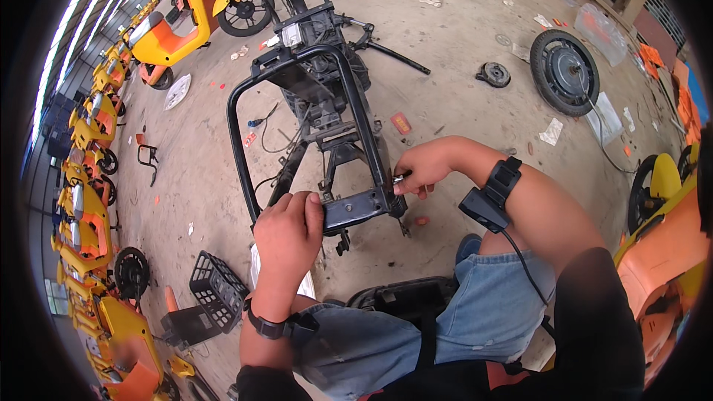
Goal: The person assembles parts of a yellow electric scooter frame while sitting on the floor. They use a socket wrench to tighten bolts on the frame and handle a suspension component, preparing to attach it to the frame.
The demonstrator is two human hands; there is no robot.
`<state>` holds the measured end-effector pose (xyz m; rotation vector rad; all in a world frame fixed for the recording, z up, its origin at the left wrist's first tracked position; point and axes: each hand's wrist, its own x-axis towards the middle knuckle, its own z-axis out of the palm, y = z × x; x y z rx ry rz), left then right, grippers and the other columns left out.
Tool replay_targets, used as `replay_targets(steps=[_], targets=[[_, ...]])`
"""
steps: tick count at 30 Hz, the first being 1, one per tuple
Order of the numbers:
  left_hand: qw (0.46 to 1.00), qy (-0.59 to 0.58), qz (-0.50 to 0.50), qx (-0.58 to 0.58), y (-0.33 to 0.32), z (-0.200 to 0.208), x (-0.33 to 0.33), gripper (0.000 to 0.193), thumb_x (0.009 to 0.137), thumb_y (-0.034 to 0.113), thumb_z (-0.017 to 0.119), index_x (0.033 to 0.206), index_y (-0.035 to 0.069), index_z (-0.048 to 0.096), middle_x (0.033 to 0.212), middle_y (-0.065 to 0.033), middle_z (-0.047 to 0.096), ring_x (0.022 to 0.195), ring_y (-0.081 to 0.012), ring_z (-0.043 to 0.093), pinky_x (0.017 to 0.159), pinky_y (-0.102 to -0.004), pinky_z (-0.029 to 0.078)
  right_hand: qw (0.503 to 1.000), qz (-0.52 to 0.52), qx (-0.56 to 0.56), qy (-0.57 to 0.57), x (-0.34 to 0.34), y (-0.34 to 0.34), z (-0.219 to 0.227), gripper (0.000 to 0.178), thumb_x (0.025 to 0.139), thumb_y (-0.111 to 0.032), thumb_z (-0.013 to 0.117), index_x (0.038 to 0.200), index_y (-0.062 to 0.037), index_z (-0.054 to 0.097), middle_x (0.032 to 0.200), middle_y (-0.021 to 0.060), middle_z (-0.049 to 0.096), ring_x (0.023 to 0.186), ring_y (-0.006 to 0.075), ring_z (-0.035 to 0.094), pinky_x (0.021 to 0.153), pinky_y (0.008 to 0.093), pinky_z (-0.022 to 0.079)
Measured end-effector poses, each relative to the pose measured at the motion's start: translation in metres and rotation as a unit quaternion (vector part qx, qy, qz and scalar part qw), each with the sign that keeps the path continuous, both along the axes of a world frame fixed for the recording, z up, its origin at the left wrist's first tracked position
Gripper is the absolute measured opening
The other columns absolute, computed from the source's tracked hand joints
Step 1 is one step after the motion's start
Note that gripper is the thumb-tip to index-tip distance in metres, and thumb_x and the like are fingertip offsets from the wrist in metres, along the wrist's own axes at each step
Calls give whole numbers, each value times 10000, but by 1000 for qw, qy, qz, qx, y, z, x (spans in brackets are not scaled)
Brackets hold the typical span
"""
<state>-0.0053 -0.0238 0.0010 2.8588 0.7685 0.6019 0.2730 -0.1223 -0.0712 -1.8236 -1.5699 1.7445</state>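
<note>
A stripped black scooter frame (356, 115) stands in front of me, its looped tube and flat cross plate (353, 210) towards me. My left hand (288, 230) is closed over the left end of that plate, fingers curled round the frame there. At the frame's right near corner, my right hand (425, 168) is closed in a pinch beside the tube. A small shiny metal piece (402, 177) shows at its fingertips, most of it hidden, so its kind is unclear. Loose cables (282, 134) hang inside the frame's left side.
A wheel with a cable (564, 72) and a small round black part (493, 74) lie at the right. A black plastic basket (217, 289) is at the lower left. Yellow scooters (172, 37) line the left side; orange body panels (665, 267) are close on my right.
</note>
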Motion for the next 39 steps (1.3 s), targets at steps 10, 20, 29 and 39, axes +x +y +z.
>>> replay_targets(steps=[10, 20, 29, 39], targets=[[1000, -11, 5, -6, -2, 2, 1, 258, 996, 218, 554, 829, 68, 680, 692, -118, 596, 624, -354, 598, 596, -464, 457, 978, 44, 136, -151, -15, -5, -8, 366, 1020, -348, 580, 1087, 2, 666, 846, 147, 684, 846, 313, 708, 744, 440, 537], [999, -2, 35, 7, -1, -4, 1, 261, 982, 215, 549, 808, 72, 681, 704, -114, 605, 625, -356, 604, 598, -457, 467, 933, -61, 210, -285, -50, -26, -7, 362, 978, -346, 624, 933, 3, 712, 889, 218, 709, 912, 420, 683, 755, 509, 533], [999, 4, 39, -1, -2, -1, 1, 264, 993, 232, 544, 839, 72, 688, 712, -116, 613, 632, -361, 610, 585, -463, 469, 927, -89, 201, -303, -58, -29, 0, 332, 991, -332, 602, 934, -26, 718, 903, 199, 715, 923, 407, 689, 751, 506, 537], [999, -19, 35, -6, -6, 2, 4, 256, 980, 222, 570, 809, 68, 681, 694, -118, 615, 612, -353, 615, 563, -456, 476, 926, -45, 198, -320, -56, -26, 0, 374, 998, -371, 593, 952, -23, 723, 909, 180, 723, 914, 403, 695, 746, 502, 539]])
